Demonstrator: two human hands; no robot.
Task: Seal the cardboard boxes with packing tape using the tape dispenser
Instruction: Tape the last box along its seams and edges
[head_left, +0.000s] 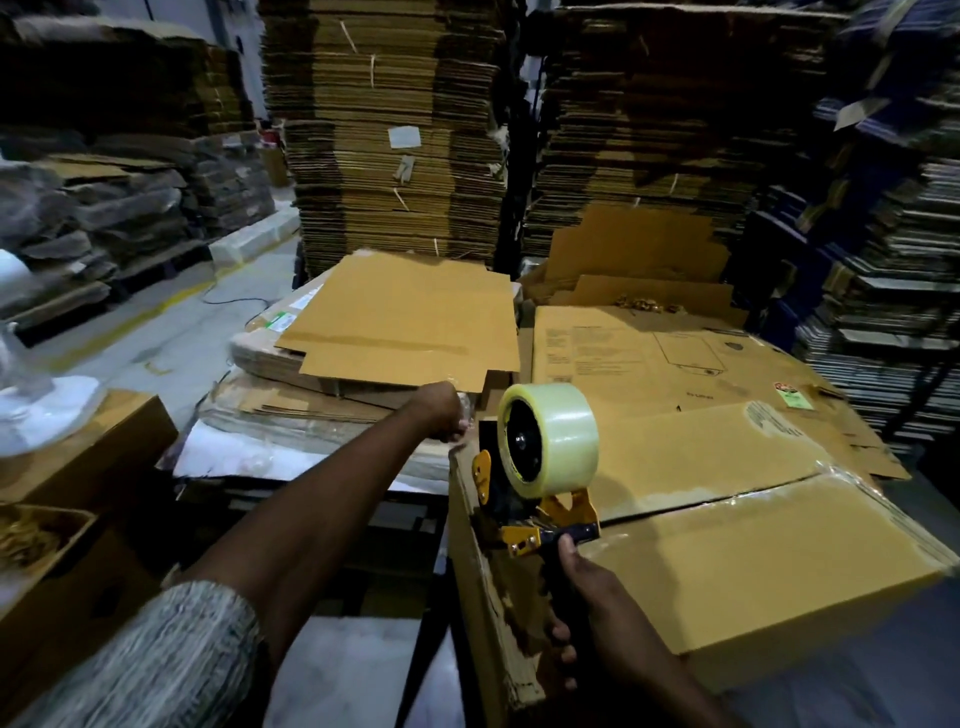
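A brown cardboard box (727, 561) lies in front of me, its top flaps closed, with a strip of clear tape along the centre seam. My right hand (582, 613) grips the black handle of a yellow tape dispenser (530, 514) carrying a roll of clear tape (550, 439). The dispenser sits at the box's left top edge, over the end of the seam. My left hand (447, 418) reaches forward to the box's far left corner, fingers curled; it seems to pinch a bit of clear tape or film there, but blur hides the detail.
Flattened cardboard sheets (410, 322) lie stacked to the left behind the box. A large printed flat carton (649, 358) lies behind it. Tall stacks of flat cartons (395, 130) wall off the back and right. A small open box (47, 535) stands at the left.
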